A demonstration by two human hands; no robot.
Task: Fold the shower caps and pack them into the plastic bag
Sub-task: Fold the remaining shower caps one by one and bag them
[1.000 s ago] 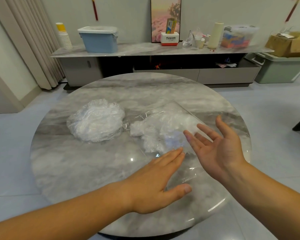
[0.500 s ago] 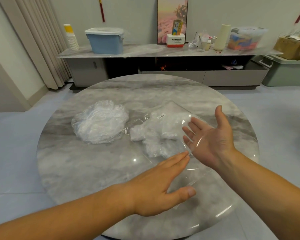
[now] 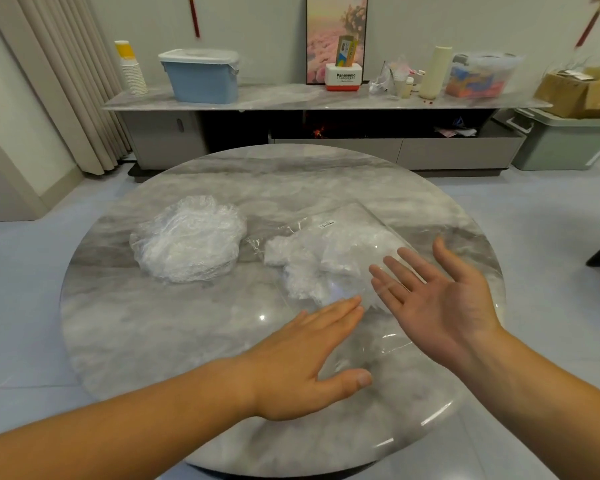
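A clear plastic bag (image 3: 347, 233) lies flat on the round marble table (image 3: 160, 337), with white folded shower caps (image 3: 309, 268) showing through it. To its left sits a loose heap of clear shower caps (image 3: 187, 240). My left hand (image 3: 309, 355) lies palm down with straight fingers on the bag's near end. My right hand (image 3: 433, 296) is held palm up with spread fingers, and the bag's film appears to lie over its fingers. Neither hand grips anything.
Behind the table runs a long low cabinet (image 3: 326, 98) carrying a blue lidded box (image 3: 201, 76), stacked paper cups (image 3: 130, 69) and other clutter. A curtain (image 3: 63, 81) hangs at the left. A green bin (image 3: 565, 140) stands at the right on the tiled floor.
My right hand has shifted slightly toward the bag, staying palm up. My left hand stays flat on the bag's near end. The camera has tilted a little.
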